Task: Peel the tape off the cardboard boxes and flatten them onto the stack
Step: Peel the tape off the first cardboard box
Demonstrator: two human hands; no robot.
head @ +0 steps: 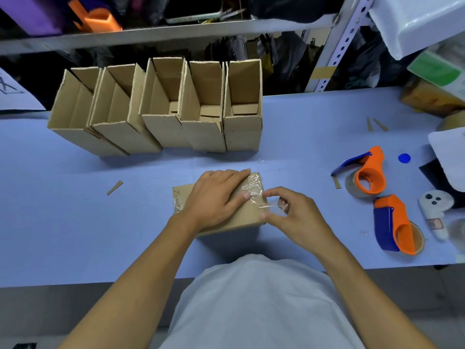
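Observation:
A small closed cardboard box [247,214] lies on the blue table in front of me, with clear tape [254,188] wrinkled across its top. My left hand [214,196] lies flat on the box and presses it down. My right hand [293,212] sits at the box's right edge and pinches a lifted strand of the clear tape between thumb and fingers. Behind the box, several open cardboard boxes [161,107] stand in a row with their flaps up.
Two orange and blue tape dispensers [370,172] [395,222] lie to the right, beside a white controller [435,210] and a blue disc [404,158]. Cardboard slivers [115,187] lie on the blue table [75,222]. A shelf rack [339,46] stands behind the table.

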